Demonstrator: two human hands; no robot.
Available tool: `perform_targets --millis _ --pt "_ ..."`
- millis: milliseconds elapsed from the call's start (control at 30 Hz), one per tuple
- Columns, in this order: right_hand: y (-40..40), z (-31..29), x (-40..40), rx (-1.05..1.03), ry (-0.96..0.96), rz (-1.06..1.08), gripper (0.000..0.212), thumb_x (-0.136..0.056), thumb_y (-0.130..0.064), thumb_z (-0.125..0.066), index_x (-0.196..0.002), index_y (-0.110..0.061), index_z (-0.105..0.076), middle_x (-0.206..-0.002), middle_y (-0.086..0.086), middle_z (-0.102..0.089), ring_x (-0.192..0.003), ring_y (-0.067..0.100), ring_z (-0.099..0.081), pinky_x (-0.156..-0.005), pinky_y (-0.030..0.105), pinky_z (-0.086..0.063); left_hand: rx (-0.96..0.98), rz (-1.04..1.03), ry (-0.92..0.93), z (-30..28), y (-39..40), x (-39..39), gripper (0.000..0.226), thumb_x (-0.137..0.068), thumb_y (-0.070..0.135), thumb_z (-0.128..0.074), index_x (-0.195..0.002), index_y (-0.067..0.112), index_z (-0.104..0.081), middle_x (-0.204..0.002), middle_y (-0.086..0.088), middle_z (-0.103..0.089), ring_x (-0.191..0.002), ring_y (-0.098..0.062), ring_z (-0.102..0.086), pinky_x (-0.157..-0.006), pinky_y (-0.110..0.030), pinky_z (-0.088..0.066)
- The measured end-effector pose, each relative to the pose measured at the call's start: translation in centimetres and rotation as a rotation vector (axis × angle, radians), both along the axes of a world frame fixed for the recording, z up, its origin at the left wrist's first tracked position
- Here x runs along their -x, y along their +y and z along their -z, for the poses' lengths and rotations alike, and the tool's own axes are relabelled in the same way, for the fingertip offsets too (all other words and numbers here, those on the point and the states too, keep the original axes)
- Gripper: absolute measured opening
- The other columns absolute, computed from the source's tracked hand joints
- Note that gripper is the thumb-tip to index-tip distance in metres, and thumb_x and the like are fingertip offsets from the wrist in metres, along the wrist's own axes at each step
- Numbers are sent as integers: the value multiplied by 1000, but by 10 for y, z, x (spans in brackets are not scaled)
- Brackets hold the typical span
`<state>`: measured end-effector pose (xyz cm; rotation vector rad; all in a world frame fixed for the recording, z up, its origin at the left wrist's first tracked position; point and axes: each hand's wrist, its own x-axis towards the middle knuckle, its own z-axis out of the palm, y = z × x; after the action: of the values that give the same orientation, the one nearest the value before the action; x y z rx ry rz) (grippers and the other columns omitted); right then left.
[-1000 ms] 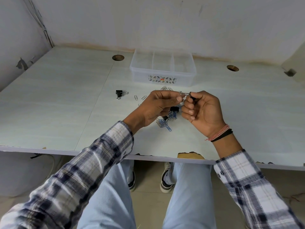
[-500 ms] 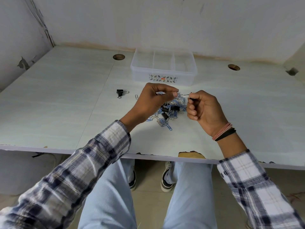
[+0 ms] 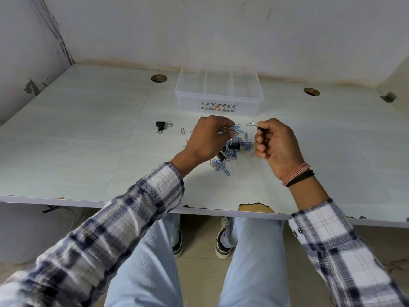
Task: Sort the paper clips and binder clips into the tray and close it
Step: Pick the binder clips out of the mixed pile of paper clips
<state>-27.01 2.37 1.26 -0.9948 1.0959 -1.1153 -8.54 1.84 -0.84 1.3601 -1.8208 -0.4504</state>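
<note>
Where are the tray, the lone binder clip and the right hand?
tray (image 3: 218,106): head view, front wall.
lone binder clip (image 3: 160,125): head view, black body.
right hand (image 3: 275,145): head view, back of fist.

The 2 hands, which met over the pile of clips (image 3: 232,149) 1.0 s ago, have drawn apart. The left hand (image 3: 209,138) has moved toward 9 o'clock and dropped onto the pile, its fingertips now pinching blue paper clips (image 3: 223,131). The right hand (image 3: 275,144) has pulled toward 3 o'clock, carrying off a binder clip (image 3: 254,125) whose wire handle pokes out toward 9 o'clock, now free of the pile.
</note>
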Motion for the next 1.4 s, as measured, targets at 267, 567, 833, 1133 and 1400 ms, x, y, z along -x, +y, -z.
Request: perform_targets --millis 267,567,833,1133,1400 --pt "-3 8 24 -81 79 186 22 -83 -22 -58 -64 -15 -51 -59 1 -48 -51 17 -39 -48 27 -30 -197 -149 -77 -1 -24 -2 36 -88 18 -74 -122 7 -71 -118 -12 -74 -108 -26 -69 -96 -34 -55" --pt "-19 15 51 46 346 371 18 -74 -12 -66 -64 2 -61 -61 15 -56 -46 20 -47 -49 30 -48 -559 -34 196 -6 -13 -28 11 -88 5 -69 -93 -2 -77 -81 -16 -70 -65 -19 -49 -54 -20 -39" --pt "-50 13 62 153 1009 177 18 -75 -17 -79 -76 -3 -68 -80 21 -71 -66 37 -68 -66 45 -62 -462 -298 -120 -12 -29 -101 30 -89 -5 -58 -115 0 -72 -106 -17 -71 -87 -30 -68 -73 -34 -55" --pt "-44 19 42 387 1461 183 36 -85 -13 -68 -117 -1 -58 -119 24 -52 -116 43 -48 -77 42 -49 -202 -352 -457 11 -20 -110 23 -84 1 -68 -107 2 -74 -105 -20 -67 -97 -38 -62 -80 -40 -54" --pt "-33 16 -16 329 1169 -151 31 -82 -31 -77 -80 0 -77 -84 18 -75 -81 33 -69 -76 32 -56 -299 -51 -270 15 -18 -35 26 -86 38 -76 -92 13 -78 -85 -4 -70 -76 -20 -65 -59 -22 -42"
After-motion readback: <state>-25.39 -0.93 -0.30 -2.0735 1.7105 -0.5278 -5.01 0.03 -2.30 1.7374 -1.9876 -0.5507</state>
